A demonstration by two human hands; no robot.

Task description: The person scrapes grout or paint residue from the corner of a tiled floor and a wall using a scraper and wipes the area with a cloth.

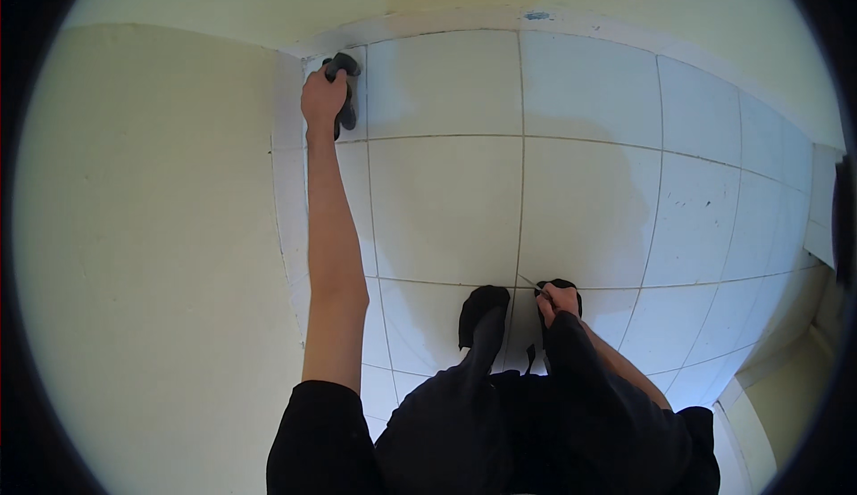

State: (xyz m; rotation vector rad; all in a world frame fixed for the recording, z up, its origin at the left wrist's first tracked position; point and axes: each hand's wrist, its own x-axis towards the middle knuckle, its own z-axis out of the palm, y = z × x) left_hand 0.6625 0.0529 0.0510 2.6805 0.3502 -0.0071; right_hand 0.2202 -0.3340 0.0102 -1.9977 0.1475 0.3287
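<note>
Dark, shoe-like things (348,117) by the wall (178,227) are filling the closed left grip (321,100), risking slipping if loosened; right grip (559,301) is pinching a stick (530,282).

Whitish floor (446,209), gridded with darker lines (520,200); left of it, cream wall (161,227); on it, black shoes (483,314); at its corner, dark-grey item (348,117).

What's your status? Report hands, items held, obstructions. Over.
Left hand gripping dark, shoe-like item. Right hand gripping thin tool. Wall close beside left hand.
</note>
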